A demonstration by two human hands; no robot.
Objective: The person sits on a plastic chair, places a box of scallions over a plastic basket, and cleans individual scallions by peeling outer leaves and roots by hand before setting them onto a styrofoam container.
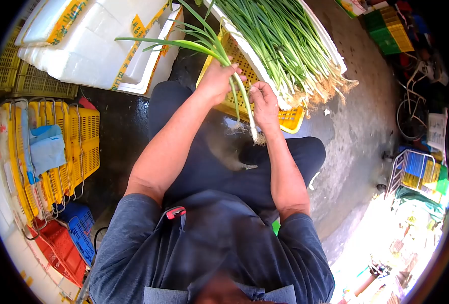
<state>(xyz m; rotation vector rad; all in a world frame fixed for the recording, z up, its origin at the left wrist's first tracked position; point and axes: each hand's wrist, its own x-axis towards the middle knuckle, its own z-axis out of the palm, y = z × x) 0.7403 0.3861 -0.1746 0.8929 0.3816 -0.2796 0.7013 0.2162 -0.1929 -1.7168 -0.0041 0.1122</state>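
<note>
While foam boxes (95, 43) and yellow crates (85, 134) crowd my left, a white tray (255, 62) heaped with scallions (290, 48) sits over a yellow basket (291, 120) ahead, and between my knees (305, 152) my left hand (217, 83) is closed round a few stalks (247, 110), my right hand (265, 104) curled beside them, its hold unclear.

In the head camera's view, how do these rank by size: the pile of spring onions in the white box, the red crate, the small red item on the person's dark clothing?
Largest to smallest:
1. pile of spring onions
2. red crate
3. small red item
</note>
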